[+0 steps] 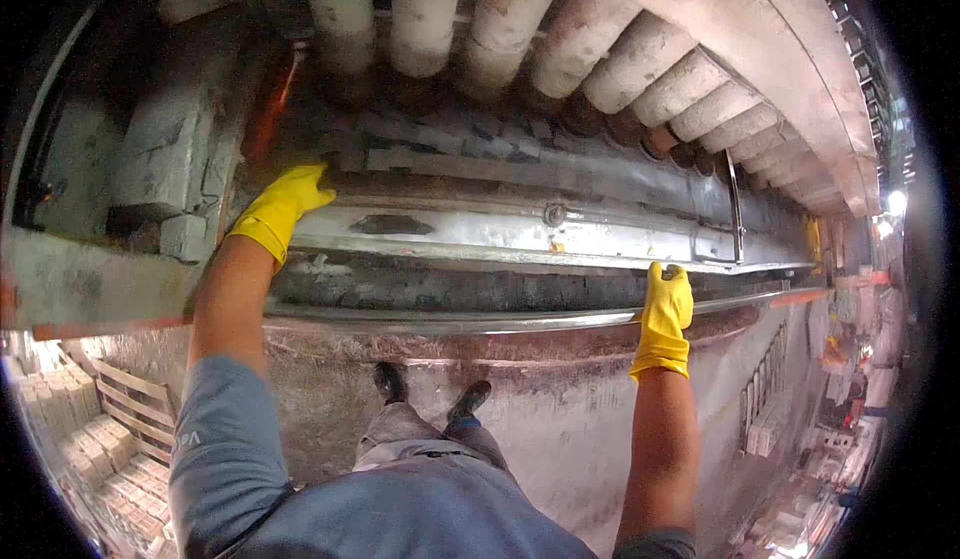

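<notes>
Both my hands wear yellow rubber gloves. My left hand [281, 208] rests flat on the left end of a long metal beam [520, 234], fingers spread toward a dark gap beneath the rollers. My right hand [666, 304] is closed around a thin metal rail [450, 321] that runs across the machine's front. Above the beam lies a row of thick, dust-caked white rollers [520, 34], several in number.
A dusty concrete-coloured wall [560, 409] drops below the rail to my feet [430, 391]. Stacked pale tiles on a wooden pallet [100, 439] stand at lower left. A thin metal bracket [735, 209] rises at the right. More machinery and clutter fill the far right.
</notes>
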Motion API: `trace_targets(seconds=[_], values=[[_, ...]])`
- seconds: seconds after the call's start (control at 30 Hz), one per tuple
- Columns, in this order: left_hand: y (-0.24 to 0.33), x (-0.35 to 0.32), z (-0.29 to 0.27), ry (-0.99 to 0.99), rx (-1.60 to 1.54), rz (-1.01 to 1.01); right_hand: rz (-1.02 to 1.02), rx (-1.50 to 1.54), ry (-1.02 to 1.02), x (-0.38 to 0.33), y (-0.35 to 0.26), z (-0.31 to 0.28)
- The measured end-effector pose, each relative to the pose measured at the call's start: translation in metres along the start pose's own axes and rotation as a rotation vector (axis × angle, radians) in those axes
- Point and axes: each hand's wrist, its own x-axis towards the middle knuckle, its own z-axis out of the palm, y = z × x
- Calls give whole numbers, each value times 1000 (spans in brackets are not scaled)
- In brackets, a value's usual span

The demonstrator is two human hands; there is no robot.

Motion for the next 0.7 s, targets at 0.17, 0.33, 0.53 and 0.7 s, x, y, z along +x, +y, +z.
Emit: trace_targets(seconds=[0.17, 0.33, 0.53, 0.7], values=[[54, -99, -59, 15, -94, 167, -49, 110, 83, 9, 13, 5], [65, -234, -75, 209, -223, 184, -54, 319, 99, 58, 65, -11], [42, -264, -16, 697, -145, -303, -76, 429, 103, 98, 100, -48], [70, -249, -44, 554, -97, -580, -176, 400, 45, 151, 148, -41]])
